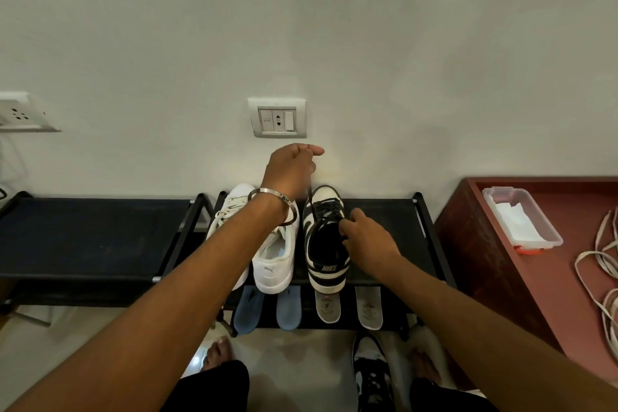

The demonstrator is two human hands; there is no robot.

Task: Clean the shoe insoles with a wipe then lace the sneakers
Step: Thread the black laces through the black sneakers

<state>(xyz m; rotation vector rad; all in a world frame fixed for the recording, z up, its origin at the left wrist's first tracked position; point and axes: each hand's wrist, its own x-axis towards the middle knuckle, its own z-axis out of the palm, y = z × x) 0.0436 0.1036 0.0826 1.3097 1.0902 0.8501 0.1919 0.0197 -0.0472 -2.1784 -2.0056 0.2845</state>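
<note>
A second black-and-white sneaker (372, 375) lies on the floor between the person's knees. On the rack (378, 207), its mate (326, 244) (black laces half-threaded) stands heel outward; the left hand (291, 168) pinches a lace (310, 193) pulled up, and the right hand (366, 237) grips its eyelet edge. White sneakers (272, 244) touch its left; bare shelf lies right.

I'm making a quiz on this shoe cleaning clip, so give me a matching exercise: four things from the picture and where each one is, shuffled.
Things:
1. black-and-white sneaker
2. blue insoles
3. plastic box of wipes
4. black lace end

Places:
A. on the red-brown table
B. pinched in the left hand
C. on the rack's top shelf, right hand on it
D. on the rack's lower shelf

Pairs: 1-C, 2-D, 3-A, 4-B
</note>
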